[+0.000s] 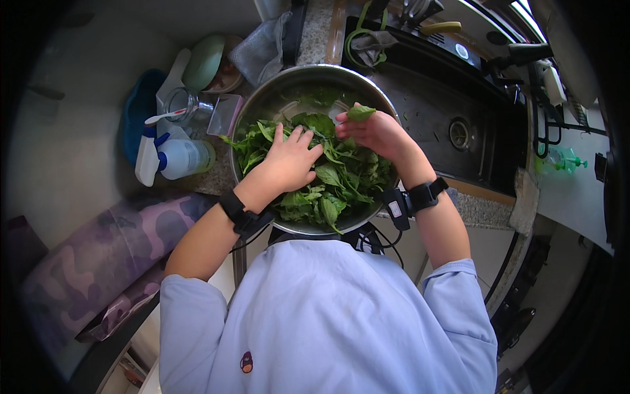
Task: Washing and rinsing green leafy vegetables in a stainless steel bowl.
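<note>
A large round metal basin (386, 91) stands before me, holding water and a heap of leafy greens (339, 180). My left hand (290, 160) rests palm down on the leaves, its fingers spread and nothing seen gripped in it. At the basin's right side, my right hand (374, 130) is tilted palm inward over the greens. A single green leaf (361, 113) lies against its thumb and upper fingers; whether it is pinched or just clings there, I cannot tell. Both wrists carry black straps with small devices.
Right of the basin is a dark sink (423, 108) with a drain (459, 134). On the left stand a spray bottle (184, 158), a glass jar (181, 104), a blue basin (133, 115) and a green bowl (203, 61). A grey mesh cloth (261, 49) lies behind.
</note>
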A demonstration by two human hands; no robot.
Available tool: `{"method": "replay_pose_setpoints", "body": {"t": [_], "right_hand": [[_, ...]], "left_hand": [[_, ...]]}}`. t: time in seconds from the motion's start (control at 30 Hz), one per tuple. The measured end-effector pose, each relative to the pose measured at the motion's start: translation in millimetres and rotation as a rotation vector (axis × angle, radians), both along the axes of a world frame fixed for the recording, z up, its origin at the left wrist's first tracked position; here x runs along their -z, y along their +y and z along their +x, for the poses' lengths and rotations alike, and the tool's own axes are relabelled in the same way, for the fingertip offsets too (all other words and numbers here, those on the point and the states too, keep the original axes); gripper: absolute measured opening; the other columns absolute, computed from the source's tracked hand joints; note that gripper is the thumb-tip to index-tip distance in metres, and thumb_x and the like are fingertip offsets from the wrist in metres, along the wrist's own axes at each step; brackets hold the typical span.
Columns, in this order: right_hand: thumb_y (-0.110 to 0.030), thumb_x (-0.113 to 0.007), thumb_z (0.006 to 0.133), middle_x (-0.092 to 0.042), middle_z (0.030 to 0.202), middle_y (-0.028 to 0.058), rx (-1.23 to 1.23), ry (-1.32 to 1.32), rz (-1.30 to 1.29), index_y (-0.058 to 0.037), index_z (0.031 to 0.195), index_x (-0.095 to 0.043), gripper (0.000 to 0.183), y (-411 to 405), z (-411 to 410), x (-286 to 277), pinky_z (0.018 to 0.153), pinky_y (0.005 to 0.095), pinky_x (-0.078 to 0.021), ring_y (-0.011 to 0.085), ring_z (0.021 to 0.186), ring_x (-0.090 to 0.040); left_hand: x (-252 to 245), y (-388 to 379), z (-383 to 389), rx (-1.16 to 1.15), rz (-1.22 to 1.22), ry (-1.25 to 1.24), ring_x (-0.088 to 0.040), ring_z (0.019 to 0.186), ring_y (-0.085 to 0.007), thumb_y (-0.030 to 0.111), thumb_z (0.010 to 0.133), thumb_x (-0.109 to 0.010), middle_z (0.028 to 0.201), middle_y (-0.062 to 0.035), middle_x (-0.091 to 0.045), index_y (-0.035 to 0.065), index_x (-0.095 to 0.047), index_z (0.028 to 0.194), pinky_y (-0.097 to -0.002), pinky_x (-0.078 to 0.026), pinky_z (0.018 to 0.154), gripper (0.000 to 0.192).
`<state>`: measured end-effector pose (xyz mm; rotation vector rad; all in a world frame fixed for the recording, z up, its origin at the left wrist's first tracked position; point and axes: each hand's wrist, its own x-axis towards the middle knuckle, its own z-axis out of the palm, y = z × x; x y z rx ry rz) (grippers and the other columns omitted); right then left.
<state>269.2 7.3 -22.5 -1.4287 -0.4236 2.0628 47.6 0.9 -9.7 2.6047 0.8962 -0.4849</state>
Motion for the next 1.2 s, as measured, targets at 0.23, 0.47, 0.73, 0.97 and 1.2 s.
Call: {"method": "replay_pose_setpoints", "body": {"t": [0.23, 0.47, 0.73, 0.97, 1.2], "right_hand": [[-0.016, -0.046, 0.092, -0.065, 0.098, 0.0106, -0.150, -0.401, 0.324, -0.0035, 0.102, -0.063, 0.024, -7.9, 13.7, -26.1, 0.080, 0.0291, -0.0479, 0.0185, 0.091, -0.064], [-0.007, -0.061, 0.072, -0.060, 0.080, 0.0096, -0.684, -1.441, 1.068, -0.0042, 0.080, -0.061, 0.008, -23.9, -5.2, -47.3, 0.072, 0.0365, -0.0499, 0.0270, 0.081, -0.062], [0.000, -0.059, 0.072, -0.062, 0.082, 0.0077, -0.516, -1.690, 1.295, -0.0056, 0.088, -0.063, 0.018, -12.5, -2.5, -52.2, 0.070, 0.0325, -0.0497, 0.0230, 0.079, -0.062], [-0.008, -0.059, 0.080, -0.062, 0.111, 0.0138, -0.180, -1.227, 0.618, -0.0121, 0.115, -0.062, 0.035, 0.8, 141.7, -20.7, 0.085, 0.0358, -0.0487, 0.0266, 0.097, -0.061], [-0.014, -0.055, 0.084, -0.063, 0.100, 0.0161, -0.172, -1.370, 0.949, -0.0056, 0.101, -0.064, 0.021, 6.0, 24.8, -57.3, 0.080, 0.0378, -0.0511, 0.0303, 0.089, -0.063]], "left_hand": [[-9.5, -7.6, 2.4, -0.010, 0.035, -0.031, -0.032, 0.130, -0.0369, 0.032, 0.081, -0.061, 0.134, -0.0194, -0.039, 0.0080, -0.048, 0.124, -0.0591, -0.024, 0.104, 0.051], [-30.5, -9.9, -6.9, -0.164, 0.010, -0.280, -0.043, 0.121, -0.0340, 0.030, 0.082, -0.062, 0.130, -0.0169, -0.047, 0.0078, -0.054, 0.120, -0.0450, -0.035, 0.100, 0.044], [-38.0, -7.0, -26.7, -0.512, 0.186, -0.407, -0.051, 0.110, -0.0317, 0.027, 0.080, -0.065, 0.119, -0.0142, -0.054, 0.0061, -0.061, 0.106, -0.0403, -0.040, 0.094, 0.033], [-31.3, -16.8, -40.4, -0.667, 0.186, -0.358, -0.049, 0.109, -0.0336, 0.031, 0.078, -0.066, 0.118, -0.0165, -0.051, 0.0054, -0.052, 0.119, -0.0427, -0.045, 0.088, 0.051], [-9.2, -30.1, -44.2, -0.725, -0.001, -0.191, -0.034, 0.124, -0.0473, 0.051, 0.080, -0.060, 0.138, -0.0335, -0.029, 0.0048, -0.028, 0.140, -0.0498, -0.033, 0.101, 0.082]]}}
